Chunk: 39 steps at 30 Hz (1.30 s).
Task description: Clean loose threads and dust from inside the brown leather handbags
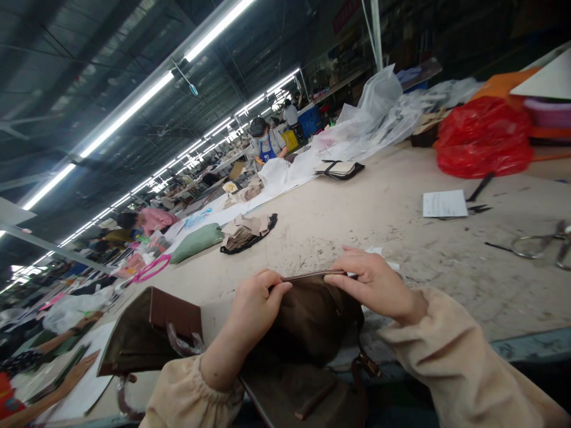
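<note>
A dark brown bag (307,327) lies open at the table's front edge, its dark lining showing. My left hand (256,303) pinches the left part of its upper rim between thumb and fingers. Farther right on the same rim, my right hand (372,282) grips the edge, thumb below and fingers above. The rim runs nearly straight between both hands. A strap with a metal buckle hangs at the bag's right side. Left of my left forearm stands a second brown bag (176,312) with a plastic-wrapped handle.
Scissors (535,245), a white card (445,203) and a red plastic bag (484,138) lie on the table (379,208) at right. Beyond are brown pieces (246,232) and a green pouch (197,242). Another person's hands (78,371) are at lower left; more people work farther back.
</note>
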Each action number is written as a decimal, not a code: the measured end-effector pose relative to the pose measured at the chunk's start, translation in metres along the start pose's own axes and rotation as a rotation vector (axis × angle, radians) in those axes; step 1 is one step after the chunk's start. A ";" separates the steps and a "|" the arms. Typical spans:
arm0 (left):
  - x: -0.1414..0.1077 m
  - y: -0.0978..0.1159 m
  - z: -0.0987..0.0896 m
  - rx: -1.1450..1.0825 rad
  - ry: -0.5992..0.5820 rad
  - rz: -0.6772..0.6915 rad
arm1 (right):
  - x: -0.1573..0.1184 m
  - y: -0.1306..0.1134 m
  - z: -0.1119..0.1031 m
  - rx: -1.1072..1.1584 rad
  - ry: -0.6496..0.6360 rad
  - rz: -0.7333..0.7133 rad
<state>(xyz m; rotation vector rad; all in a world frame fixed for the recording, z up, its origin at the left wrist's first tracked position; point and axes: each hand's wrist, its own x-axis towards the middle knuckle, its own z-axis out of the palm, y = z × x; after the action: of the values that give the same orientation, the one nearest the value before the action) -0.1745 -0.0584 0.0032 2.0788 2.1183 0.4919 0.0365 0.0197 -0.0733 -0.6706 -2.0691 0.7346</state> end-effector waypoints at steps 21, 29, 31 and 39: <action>-0.001 0.004 0.001 0.015 0.016 0.002 | 0.004 -0.007 0.010 -0.110 0.019 -0.068; -0.003 0.004 0.004 0.019 0.032 -0.004 | 0.003 -0.009 0.014 -0.174 0.061 -0.122; -0.004 0.005 0.004 0.018 0.037 -0.007 | 0.003 -0.010 0.011 -0.192 0.041 -0.108; -0.004 0.005 0.004 0.017 0.047 -0.002 | 0.004 -0.027 0.013 -0.272 0.005 -0.043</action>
<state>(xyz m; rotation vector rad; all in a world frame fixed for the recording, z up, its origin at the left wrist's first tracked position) -0.1679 -0.0623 0.0005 2.0941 2.1579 0.5289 0.0182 0.0005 -0.0585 -0.7730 -2.1928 0.4295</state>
